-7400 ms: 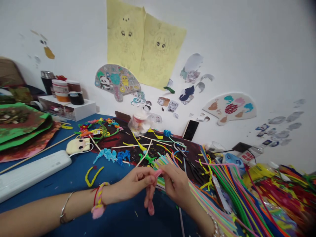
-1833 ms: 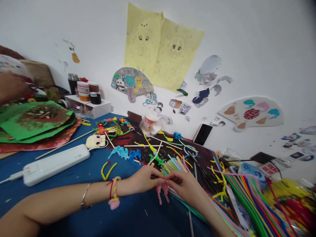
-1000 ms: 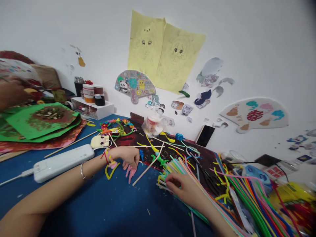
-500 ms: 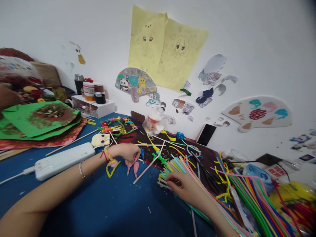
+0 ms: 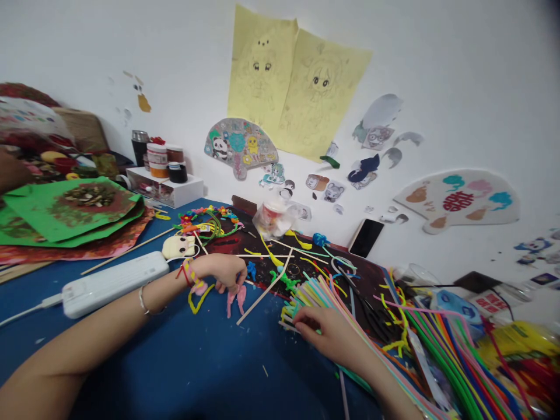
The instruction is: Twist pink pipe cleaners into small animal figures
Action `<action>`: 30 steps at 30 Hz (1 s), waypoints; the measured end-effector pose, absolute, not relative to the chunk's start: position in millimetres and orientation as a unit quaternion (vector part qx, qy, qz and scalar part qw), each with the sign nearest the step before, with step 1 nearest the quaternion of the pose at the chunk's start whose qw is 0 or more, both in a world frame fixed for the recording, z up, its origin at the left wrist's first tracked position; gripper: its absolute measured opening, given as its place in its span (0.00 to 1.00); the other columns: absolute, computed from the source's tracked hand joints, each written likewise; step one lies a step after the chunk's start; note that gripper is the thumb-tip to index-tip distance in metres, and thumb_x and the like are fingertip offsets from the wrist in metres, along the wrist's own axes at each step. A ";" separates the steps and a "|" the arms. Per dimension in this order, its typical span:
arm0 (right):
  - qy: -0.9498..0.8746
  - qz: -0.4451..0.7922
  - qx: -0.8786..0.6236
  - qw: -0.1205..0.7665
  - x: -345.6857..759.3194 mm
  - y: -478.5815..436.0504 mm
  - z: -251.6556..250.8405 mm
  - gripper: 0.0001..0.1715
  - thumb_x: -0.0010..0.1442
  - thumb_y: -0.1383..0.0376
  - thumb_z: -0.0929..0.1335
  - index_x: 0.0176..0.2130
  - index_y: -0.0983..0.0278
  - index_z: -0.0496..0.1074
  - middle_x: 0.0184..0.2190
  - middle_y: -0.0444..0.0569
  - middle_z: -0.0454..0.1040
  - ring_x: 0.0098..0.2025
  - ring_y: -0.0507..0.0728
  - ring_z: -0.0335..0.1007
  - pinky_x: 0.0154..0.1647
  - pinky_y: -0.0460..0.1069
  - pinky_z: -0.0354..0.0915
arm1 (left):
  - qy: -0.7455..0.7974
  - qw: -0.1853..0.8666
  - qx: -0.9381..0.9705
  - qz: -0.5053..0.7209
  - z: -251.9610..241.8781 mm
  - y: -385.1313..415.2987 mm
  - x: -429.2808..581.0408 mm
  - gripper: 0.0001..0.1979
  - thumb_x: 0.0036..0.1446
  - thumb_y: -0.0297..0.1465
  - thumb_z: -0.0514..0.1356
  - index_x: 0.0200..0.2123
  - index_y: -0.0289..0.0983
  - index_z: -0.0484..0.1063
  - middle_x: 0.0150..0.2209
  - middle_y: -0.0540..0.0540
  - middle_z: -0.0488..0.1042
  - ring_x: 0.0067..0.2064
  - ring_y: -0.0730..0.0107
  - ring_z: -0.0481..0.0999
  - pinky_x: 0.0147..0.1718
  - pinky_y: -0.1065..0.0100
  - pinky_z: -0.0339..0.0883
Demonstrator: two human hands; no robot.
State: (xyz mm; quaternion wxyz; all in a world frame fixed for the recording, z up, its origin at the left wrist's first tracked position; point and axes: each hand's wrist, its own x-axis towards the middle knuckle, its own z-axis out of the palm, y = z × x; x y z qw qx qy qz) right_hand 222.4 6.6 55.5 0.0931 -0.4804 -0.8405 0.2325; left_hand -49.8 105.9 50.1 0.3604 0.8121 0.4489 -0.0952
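My left hand [image 5: 227, 272] is at mid-table with its fingers bent down onto a small pink fuzzy figure [image 5: 237, 300], closed on its upper part. A yellow pipe-cleaner loop [image 5: 200, 303] lies just below the wrist. My right hand [image 5: 321, 328] rests on a thick bundle of pastel pipe cleaners [image 5: 324, 291], thumb and fingers curved near its cut ends; whether they grip any strand is unclear. Between the hands lie a green fuzzy piece [image 5: 289, 281] and a bent white stick [image 5: 265, 298]. A blue fuzzy piece [image 5: 251, 269] sits beside the left fingers.
Left are a white power strip [image 5: 114, 284], green sheets [image 5: 74, 210] and a white box [image 5: 177, 191]. Scissors [image 5: 371, 312] lie right of the bundle, near more coloured pipe cleaners [image 5: 459, 356]. A phone [image 5: 366, 237] leans on the wall. Another person's hand [image 5: 13, 170] shows far left.
My left fingers have shifted slightly left and up at the pink figure, showing more of its top. My right hand has barely moved.
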 end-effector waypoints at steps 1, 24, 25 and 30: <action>-0.841 0.233 -0.480 0.093 222.3 6.6 55.4 0.09 0.58 0.67 0.62 0.33 0.63 0.72 0.28 0.45 0.74 0.30 0.53 0.68 0.31 0.45 0.59 | 0.450 0.367 0.808 -0.103 51.1 104.9 -49.5 0.07 0.39 0.25 0.58 0.28 0.35 0.71 0.21 0.49 0.73 0.21 0.70 0.71 0.18 0.75 0.63; -0.760 0.180 -0.578 0.237 275.9 31.8 76.0 0.16 0.58 0.57 0.61 0.35 0.64 0.72 0.25 0.46 0.74 0.27 0.55 0.69 0.28 0.46 0.62 | 0.482 0.386 0.779 -0.111 42.7 103.4 -46.8 0.07 0.46 0.32 0.58 0.30 0.35 0.67 0.23 0.45 0.75 0.20 0.67 0.73 0.17 0.73 0.66; -0.752 0.167 -0.591 0.240 281.7 33.8 77.8 0.16 0.58 0.57 0.61 0.35 0.64 0.72 0.25 0.46 0.74 0.27 0.55 0.69 0.28 0.47 0.62 | 0.486 0.379 0.780 -0.109 43.2 103.4 -47.7 0.08 0.47 0.33 0.58 0.30 0.35 0.67 0.22 0.46 0.74 0.19 0.68 0.73 0.16 0.73 0.65; -0.735 0.120 -0.624 0.234 298.8 39.3 75.5 0.14 0.57 0.58 0.62 0.33 0.63 0.73 0.28 0.47 0.76 0.30 0.57 0.70 0.32 0.48 0.62 | 0.518 0.304 0.797 -0.058 46.0 103.8 -55.2 0.12 0.51 0.37 0.53 0.27 0.34 0.67 0.17 0.48 0.70 0.14 0.73 0.66 0.13 0.75 0.58</action>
